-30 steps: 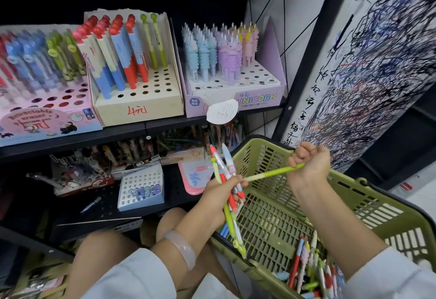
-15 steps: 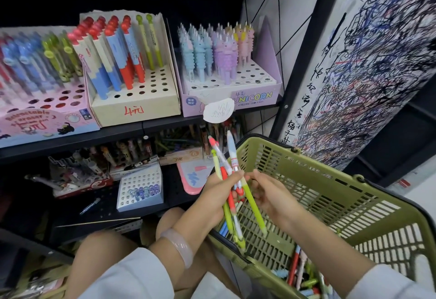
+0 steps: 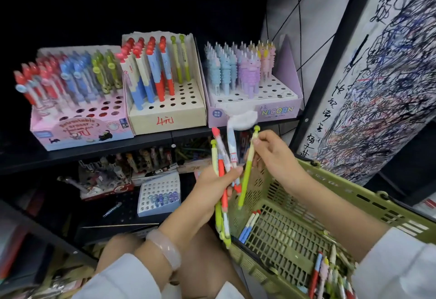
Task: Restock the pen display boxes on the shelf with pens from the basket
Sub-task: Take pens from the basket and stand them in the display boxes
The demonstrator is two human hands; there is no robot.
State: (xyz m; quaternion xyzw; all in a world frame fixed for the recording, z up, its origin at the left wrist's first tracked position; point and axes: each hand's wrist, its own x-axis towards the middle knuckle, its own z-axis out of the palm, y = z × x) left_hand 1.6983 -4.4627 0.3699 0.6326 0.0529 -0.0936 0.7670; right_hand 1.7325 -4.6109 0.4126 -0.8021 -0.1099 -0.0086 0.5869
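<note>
1. Left hand is gripping a bunch of pens, red, green & white ones, tips pointing down.
2. Right hand is pinching one green pen, standing nearly straight up, just beside the bunch at its 3 o'clock.
3. Green basket is sitting at 4 o'clock from the hands, w/ more pens lying inside.
4. Middle box on the shelf, at 11 o'clock from the hands, is showing many open holes.

Even bright light on foreground; upper shelf recess black; soft motion blur throughout; wide-angle bending at frame edges.
</note>
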